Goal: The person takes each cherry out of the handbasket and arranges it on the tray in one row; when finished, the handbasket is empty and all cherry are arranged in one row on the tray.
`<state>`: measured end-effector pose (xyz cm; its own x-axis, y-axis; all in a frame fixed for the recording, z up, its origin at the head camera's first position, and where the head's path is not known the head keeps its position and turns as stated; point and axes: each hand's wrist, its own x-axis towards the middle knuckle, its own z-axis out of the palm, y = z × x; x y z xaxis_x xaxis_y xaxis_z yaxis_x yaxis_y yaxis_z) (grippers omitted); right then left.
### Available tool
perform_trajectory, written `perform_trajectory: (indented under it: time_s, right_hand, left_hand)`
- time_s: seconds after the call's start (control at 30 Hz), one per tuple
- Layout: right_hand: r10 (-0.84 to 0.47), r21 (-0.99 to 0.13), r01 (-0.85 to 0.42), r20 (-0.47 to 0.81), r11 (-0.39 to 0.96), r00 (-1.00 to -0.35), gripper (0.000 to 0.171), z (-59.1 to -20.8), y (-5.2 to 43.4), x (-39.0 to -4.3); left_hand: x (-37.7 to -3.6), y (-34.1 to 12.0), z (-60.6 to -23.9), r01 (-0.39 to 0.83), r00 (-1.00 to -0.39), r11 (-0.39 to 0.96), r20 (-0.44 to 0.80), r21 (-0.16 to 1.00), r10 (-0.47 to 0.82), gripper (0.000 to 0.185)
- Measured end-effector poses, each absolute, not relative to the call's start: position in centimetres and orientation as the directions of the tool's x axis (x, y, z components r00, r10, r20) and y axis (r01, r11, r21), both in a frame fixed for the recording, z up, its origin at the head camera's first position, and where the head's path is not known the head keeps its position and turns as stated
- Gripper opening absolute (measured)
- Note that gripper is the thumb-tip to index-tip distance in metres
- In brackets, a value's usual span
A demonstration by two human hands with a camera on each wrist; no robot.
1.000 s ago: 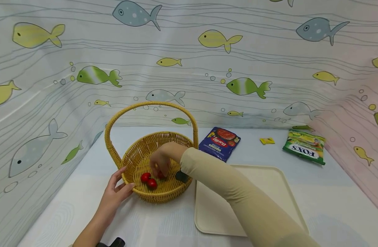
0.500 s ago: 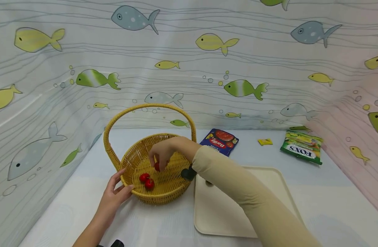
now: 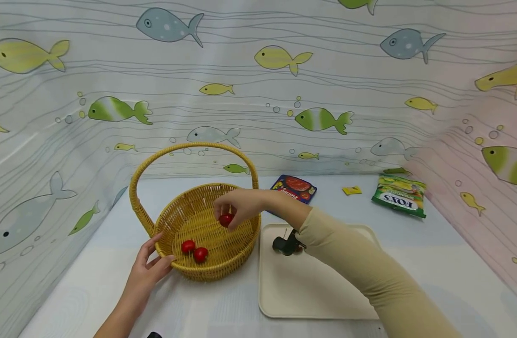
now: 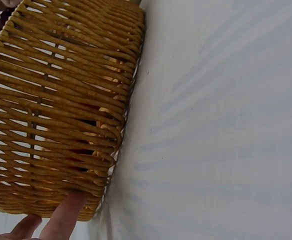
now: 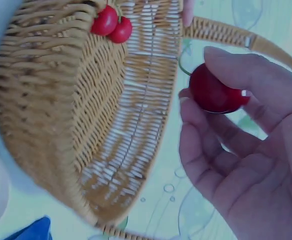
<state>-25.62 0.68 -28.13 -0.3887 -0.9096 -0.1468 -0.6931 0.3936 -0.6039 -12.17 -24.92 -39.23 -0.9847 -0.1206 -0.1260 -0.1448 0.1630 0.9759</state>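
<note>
My right hand (image 3: 240, 206) is above the wicker basket (image 3: 212, 273), pinching a red cherry (image 5: 213, 90) between thumb and fingertips. A thin green stem sticks out of that cherry in the right wrist view. Two more red cherries, a left one (image 3: 188, 246) and a right one (image 3: 201, 255), lie on the basket floor near its front left. My left hand (image 3: 145, 272) grips the basket's left rim, its thumb lower on the outer wall. The left wrist view shows its fingers (image 4: 66, 215) against the weave.
A cream tray (image 3: 313, 291) lies right of the basket, partly under my right forearm. Behind it are a blue Barilla pouch (image 3: 295, 187), a small yellow packet (image 3: 352, 190) and a green Fox's bag (image 3: 399, 196). The tall basket handle (image 3: 195, 144) arches over the basket.
My right hand has lifted a cherry from the basket floor and moved up and slightly right with it. The left hand has stayed on the rim. The head view has shifted a little.
</note>
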Motion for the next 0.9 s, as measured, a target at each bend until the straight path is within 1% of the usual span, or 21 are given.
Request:
perform_trajectory:
  time_s: [0.1, 0.23, 0.33, 0.47, 0.6, 0.7, 0.8, 0.9]
  right_hand:
    - [-0.908, -0.624, -0.688, -0.088, 0.370, -0.409, 0.032, -28.0, 2.5, -25.1]
    - [-0.901, -0.615, -0.707, -0.012, 0.349, -0.434, 0.029, -27.9, 5.0, -24.5]
    - [-0.898, -0.622, -0.716, 0.048, 0.316, -0.438, 0.028, -28.0, 7.0, -24.1]
    - [-0.883, -0.640, -0.710, 0.101, 0.295, -0.459, 0.029, -28.4, 9.6, -23.4]
    - [-0.846, -0.682, -0.648, 0.081, 0.339, -0.528, 0.031, -29.0, 11.9, -22.6]
    - [-0.816, -0.696, -0.612, 0.066, 0.375, -0.575, 0.030, -29.5, 13.5, -22.1]
    - [-0.793, -0.690, -0.605, 0.074, 0.397, -0.604, 0.029, -30.1, 15.0, -21.8]
    - [-0.780, -0.688, -0.604, 0.089, 0.402, -0.620, 0.029, -30.7, 16.3, -21.5]
  left_hand:
    - [-12.1, -24.9, -39.1, -0.141, -0.985, 0.161, -0.123, 0.977, -0.119, 0.072]
    - [-12.2, -25.1, -39.3, -0.136, -0.987, 0.154, -0.121, 0.979, -0.102, 0.073]
    - [-12.5, -25.4, -39.9, -0.130, -0.989, 0.152, -0.116, 0.980, -0.097, 0.074]
    - [-12.8, -26.1, -41.2, -0.112, -0.991, 0.158, -0.099, 0.981, -0.090, 0.076]
    - [-13.0, -26.5, -41.8, -0.099, -0.993, 0.158, -0.086, 0.982, -0.085, 0.076]
    - [-13.0, -26.4, -41.6, -0.102, -0.992, 0.172, -0.088, 0.980, -0.090, 0.076]
    - [-12.7, -26.0, -40.9, -0.116, -0.990, 0.174, -0.101, 0.978, -0.095, 0.075]
    - [-12.4, -25.5, -40.0, -0.131, -0.989, 0.160, -0.117, 0.978, -0.092, 0.074]
